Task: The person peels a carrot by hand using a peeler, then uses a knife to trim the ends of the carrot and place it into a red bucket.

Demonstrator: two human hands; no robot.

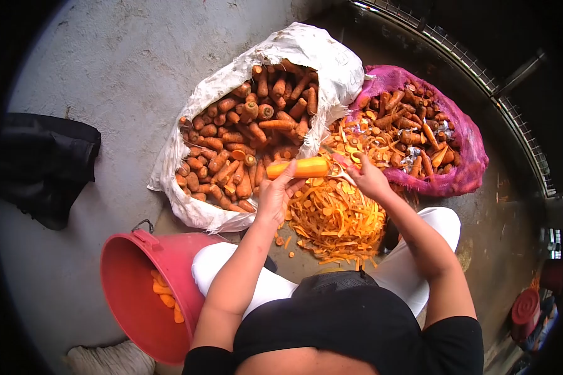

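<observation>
A smooth, bright orange carrot [299,167] lies across the grip of my left hand [276,195], its thumb and fingers closed around the near end. My right hand [368,177] is closed on a pale peeler [340,172], whose head is against or close beside the carrot's right end. A thin dark piece sticks out by the right fingers; I cannot make out what it is. Below both hands rises a heap of orange peelings [338,219] with round cut ends mixed in. Unpeeled carrots [231,150] fill the open white sack [194,81] just beyond my left hand.
A pink mesh sack [472,156] at the right holds darker carrots and scraps. By my left leg, a red bucket [122,281] is tipped towards me, with several peeled carrots [167,299] inside. Black cloth [50,162] is at the far left; a metal grating [456,56] curves along the upper right.
</observation>
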